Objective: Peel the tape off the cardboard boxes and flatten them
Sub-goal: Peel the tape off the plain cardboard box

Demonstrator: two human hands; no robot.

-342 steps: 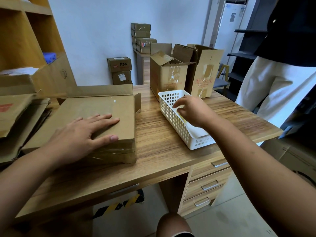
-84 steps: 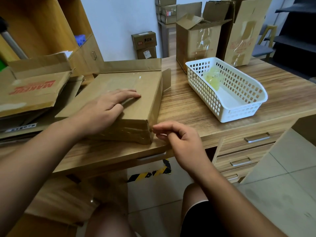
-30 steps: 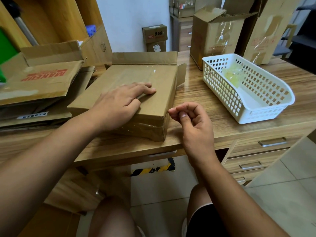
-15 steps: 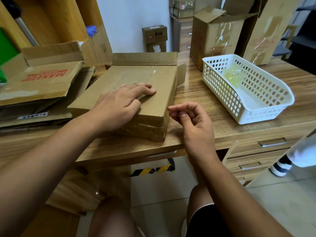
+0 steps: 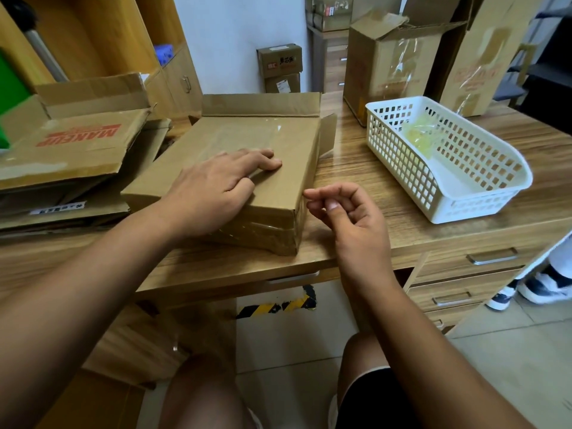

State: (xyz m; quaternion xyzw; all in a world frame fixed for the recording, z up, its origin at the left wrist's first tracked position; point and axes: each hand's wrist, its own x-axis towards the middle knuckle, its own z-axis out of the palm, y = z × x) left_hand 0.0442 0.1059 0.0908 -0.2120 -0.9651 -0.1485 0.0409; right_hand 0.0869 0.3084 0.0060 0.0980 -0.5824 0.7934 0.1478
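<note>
- Desk, front edge: one cardboard box lying flat, near corner close to the edge; clear tape across its near face; far-end flaps open.
- Left hand flat on the box top, fingers straight, pressing down.
- Right hand just beside the box's right near corner, fingers curled, thumb tip against fingertips; tape between them or not: cannot tell.
- Bare strip of wood between box and white basket; basket toward the right front corner, well apart from the box; one yellowish tape wad inside.
- Far right edge: two tall open boxes, side by side.
- Left side: stack of flattened cardboard, hard against the box.
- Under the right end: three drawers.
</note>
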